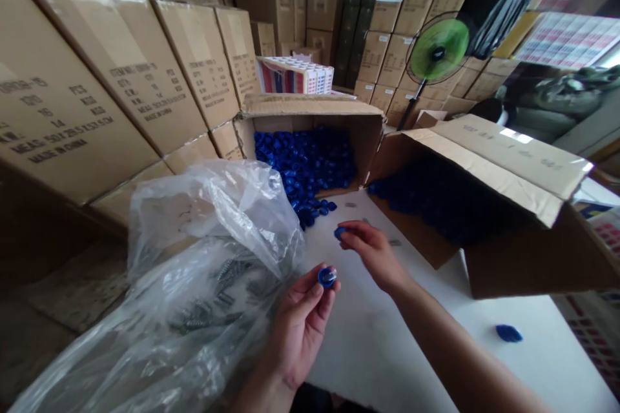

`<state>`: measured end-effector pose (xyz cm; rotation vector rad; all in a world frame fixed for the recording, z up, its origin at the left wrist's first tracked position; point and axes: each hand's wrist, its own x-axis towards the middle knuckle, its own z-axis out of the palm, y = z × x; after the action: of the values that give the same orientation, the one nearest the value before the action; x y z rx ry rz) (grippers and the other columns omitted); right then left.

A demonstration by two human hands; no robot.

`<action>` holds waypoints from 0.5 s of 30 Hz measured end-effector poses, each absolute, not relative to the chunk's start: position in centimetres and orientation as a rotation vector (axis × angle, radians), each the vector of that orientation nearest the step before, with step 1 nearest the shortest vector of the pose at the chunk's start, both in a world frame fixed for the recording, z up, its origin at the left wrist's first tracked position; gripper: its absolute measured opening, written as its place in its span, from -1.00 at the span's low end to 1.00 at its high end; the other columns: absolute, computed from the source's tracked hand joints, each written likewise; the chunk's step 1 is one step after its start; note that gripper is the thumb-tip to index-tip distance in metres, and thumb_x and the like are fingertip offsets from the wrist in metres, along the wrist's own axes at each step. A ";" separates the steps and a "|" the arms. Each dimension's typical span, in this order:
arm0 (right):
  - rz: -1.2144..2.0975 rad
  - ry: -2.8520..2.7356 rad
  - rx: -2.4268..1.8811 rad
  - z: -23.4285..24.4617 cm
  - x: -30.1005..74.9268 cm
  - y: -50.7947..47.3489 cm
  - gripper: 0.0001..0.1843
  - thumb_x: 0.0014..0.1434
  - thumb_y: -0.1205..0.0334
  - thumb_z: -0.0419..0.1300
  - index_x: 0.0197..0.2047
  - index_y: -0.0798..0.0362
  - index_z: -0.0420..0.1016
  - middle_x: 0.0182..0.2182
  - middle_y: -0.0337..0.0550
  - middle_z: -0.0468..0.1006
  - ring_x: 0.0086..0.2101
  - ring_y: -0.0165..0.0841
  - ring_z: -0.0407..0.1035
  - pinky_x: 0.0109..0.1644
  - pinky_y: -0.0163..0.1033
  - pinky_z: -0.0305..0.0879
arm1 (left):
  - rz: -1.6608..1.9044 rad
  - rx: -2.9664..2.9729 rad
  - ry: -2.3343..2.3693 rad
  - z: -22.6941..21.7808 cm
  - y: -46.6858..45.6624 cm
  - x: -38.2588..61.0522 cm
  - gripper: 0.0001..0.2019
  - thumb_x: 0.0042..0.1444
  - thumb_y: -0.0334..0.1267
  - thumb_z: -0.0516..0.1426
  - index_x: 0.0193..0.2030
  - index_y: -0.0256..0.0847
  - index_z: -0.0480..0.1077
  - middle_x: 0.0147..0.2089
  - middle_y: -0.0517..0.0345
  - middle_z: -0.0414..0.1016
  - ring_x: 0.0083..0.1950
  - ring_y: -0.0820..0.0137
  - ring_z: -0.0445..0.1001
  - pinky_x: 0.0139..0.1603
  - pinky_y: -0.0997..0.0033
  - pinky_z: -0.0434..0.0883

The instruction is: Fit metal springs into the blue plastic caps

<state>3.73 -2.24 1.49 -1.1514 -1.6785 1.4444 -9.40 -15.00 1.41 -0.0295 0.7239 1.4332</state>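
Head view.

Item 1: left hand (299, 330), closed in a pinch, thumb and fingertips gripping a blue plastic bottle cap (327, 277). The cap is round, with no long axis, and sits at the top of the hand.

Item 2: right hand (372, 255), closed in a fingertip pinch on a second blue cap (340, 232), which is partly hidden by the fingers. This cap lies up and to the right of the first, near but not touching it; the right hand is the nearer to the spilled caps.

Item 3: spilled blue caps (310, 211), a small loose group just ahead of the hands, running out from an open cardboard carton (310, 106) filled with more of the same.

Item 4: clear plastic bag (208, 206) holding metal coil springs (196, 316), directly left of the left hand and nearest to it.

Item 5: white table (378, 348) under and to the right of the hands, carrying small grey metal bits (349, 204) and one loose blue piece (508, 333).

Item 6: second open carton (513, 155), right of the hands, holding dark blue caps (436, 200).

Item 7: stacked cartons (121, 64) far left; green standing fan (438, 50) beyond.
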 end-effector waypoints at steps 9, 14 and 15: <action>1.953 -0.917 -0.918 3.4 5.8 -8.8 -0.44 0.13 -0.02 0.25 0.06 0.16 0.28 -0.11 -0.08 0.32 -0.20 -0.59 0.30 -0.05 -0.44 0.32 | 1.391 0.087 0.750 1.9 -14.4 -7.8 -0.70 -0.01 -0.44 0.27 -0.08 -0.28 0.51 -0.06 0.04 0.58 -0.13 0.45 0.58 -0.11 0.66 0.55; 1.972 -0.834 -0.870 3.5 5.5 -9.3 -0.42 0.17 -0.02 0.22 0.14 0.11 0.21 -0.17 -0.12 0.32 -0.24 -0.60 0.31 -0.04 -0.43 0.32 | 1.381 0.160 0.784 2.4 -14.4 -7.5 -0.71 0.01 -0.42 0.27 -0.07 -0.28 0.51 -0.07 0.05 0.58 -0.14 0.50 0.57 -0.09 0.67 0.53; 1.973 -0.844 -0.884 3.7 5.6 -9.4 -0.44 0.17 -0.03 0.22 0.10 0.14 0.23 -0.20 -0.13 0.32 -0.26 -0.61 0.30 -0.05 -0.44 0.32 | 1.381 0.180 0.787 2.4 -14.4 -7.4 -0.71 0.01 -0.41 0.27 -0.07 -0.27 0.51 -0.06 0.05 0.58 -0.14 0.50 0.57 -0.09 0.68 0.53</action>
<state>5.61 -9.36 3.65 -0.8842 -0.8437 1.9735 -7.37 -14.40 2.43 0.1799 0.7870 1.3812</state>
